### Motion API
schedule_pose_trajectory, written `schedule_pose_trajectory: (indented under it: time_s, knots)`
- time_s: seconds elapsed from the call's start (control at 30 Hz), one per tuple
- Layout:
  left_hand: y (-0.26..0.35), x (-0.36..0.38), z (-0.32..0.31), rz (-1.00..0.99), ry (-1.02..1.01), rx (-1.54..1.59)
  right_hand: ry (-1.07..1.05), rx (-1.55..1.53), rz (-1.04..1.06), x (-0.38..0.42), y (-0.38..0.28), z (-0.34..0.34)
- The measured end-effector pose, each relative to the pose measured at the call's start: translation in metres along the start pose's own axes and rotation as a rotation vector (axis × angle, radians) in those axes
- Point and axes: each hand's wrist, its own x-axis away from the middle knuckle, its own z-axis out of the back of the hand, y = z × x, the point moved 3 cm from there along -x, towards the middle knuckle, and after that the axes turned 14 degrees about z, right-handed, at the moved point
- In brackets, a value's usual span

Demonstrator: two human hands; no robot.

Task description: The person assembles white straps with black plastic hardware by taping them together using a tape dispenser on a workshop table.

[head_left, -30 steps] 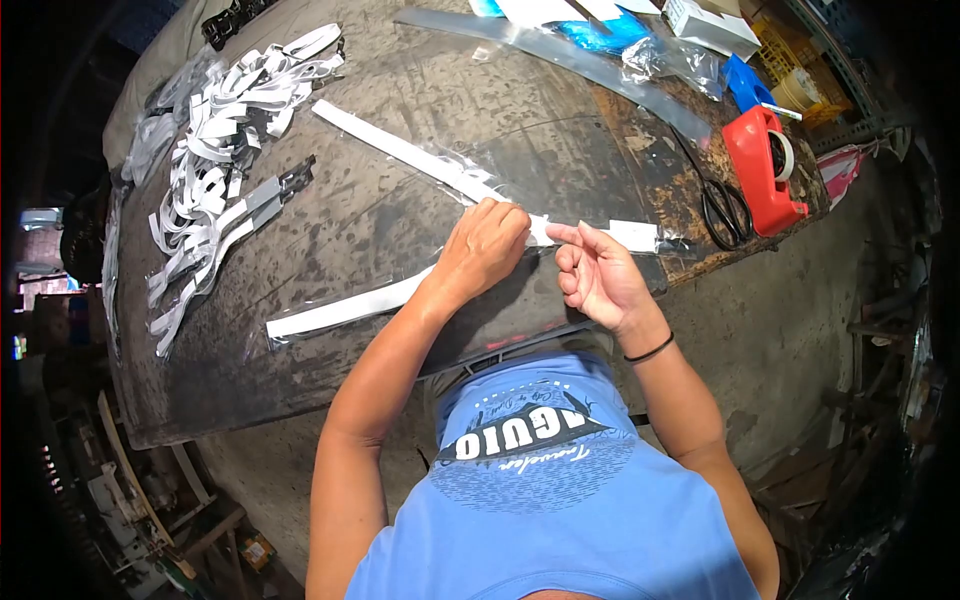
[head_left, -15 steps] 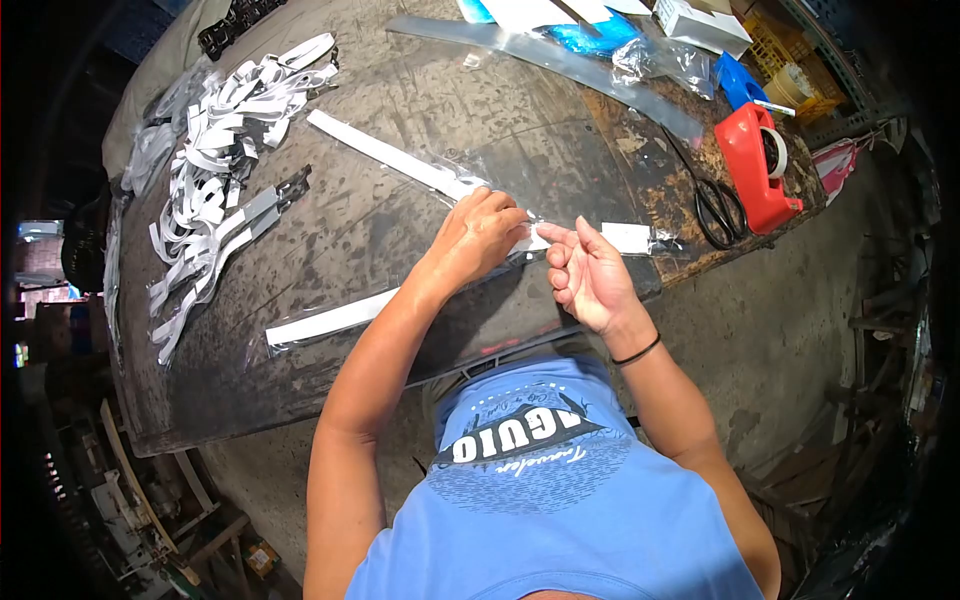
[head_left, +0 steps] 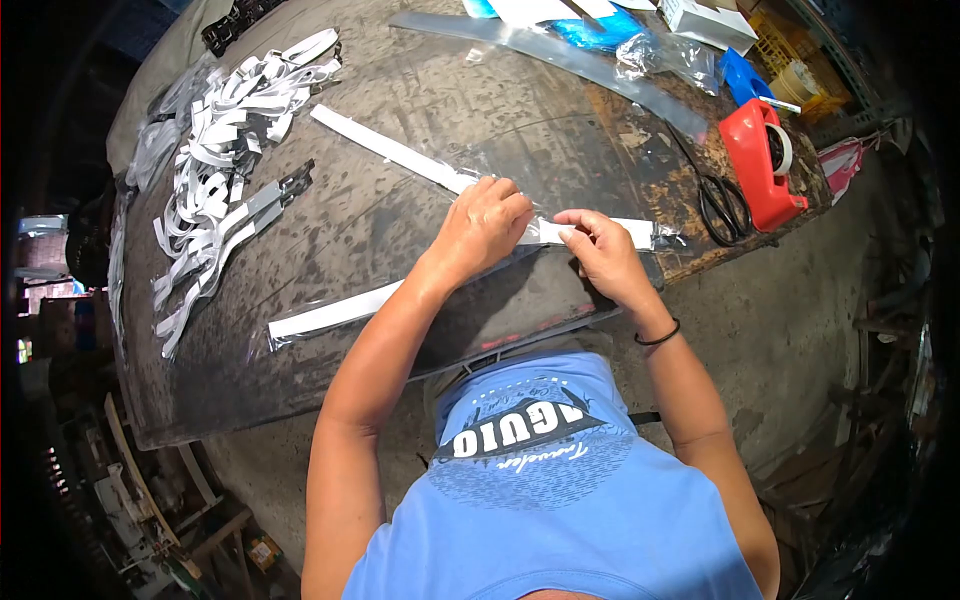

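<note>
A long white strip in clear plastic [head_left: 335, 314] runs from the lower left of the dark table, beneath my left forearm, toward its right part [head_left: 632, 232]. My left hand [head_left: 484, 225] has its fingers bent together over the strip; its fingertips are hidden behind the hand. Close on its right, my right hand [head_left: 603, 250] pinches the strip's edge between thumb and fingers. A second white strip [head_left: 385, 150] lies slanted, its lower end by my left hand with thin clear plastic around it.
Tangled white straps [head_left: 215, 140] heap at the left. Black scissors [head_left: 722, 210] and a red tape dispenser [head_left: 757, 165] lie at the right. A long translucent strip [head_left: 560, 65], plastic bags and a white box [head_left: 708, 25] are at the back.
My right hand has turned over from palm up with spread fingers and has closed on the strip. My left hand has hardly moved. The view has shifted slightly.
</note>
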Motion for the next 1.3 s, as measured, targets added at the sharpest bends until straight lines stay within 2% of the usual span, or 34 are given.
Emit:
schedule_pose_trajectory:
  time_s: [0.03,0.23,0.33,0.67,0.93,1.13,1.27,1.3]
  knots:
    - [0.0,-0.001,0.001,-0.001,-0.002,0.027,0.017,0.152,0.098,-0.003,-0.006,0.002]
    - [0.0,-0.002,0.002,0.018,-0.043,0.044,-0.113,0.329,0.197,-0.021,-0.01,-0.013]
    - [-0.001,0.0,0.002,0.015,-0.041,0.076,-0.158,0.409,0.14,-0.028,-0.009,-0.017]
    - [0.0,0.007,0.008,0.016,-0.096,0.1,-0.021,0.408,0.213,-0.024,-0.006,-0.027]
    - [-0.004,0.015,-0.005,-0.075,0.019,-0.119,0.057,0.302,0.265,-0.016,-0.006,-0.016]
    - [0.003,0.018,-0.005,-0.159,0.083,-0.139,0.062,0.389,0.382,-0.013,-0.01,-0.026]
    - [-0.002,0.02,-0.003,-0.115,0.005,-0.118,0.086,0.488,0.423,-0.015,-0.006,-0.032]
    - [-0.004,0.018,0.005,-0.043,0.008,-0.068,0.088,0.503,0.433,-0.015,-0.007,-0.032]
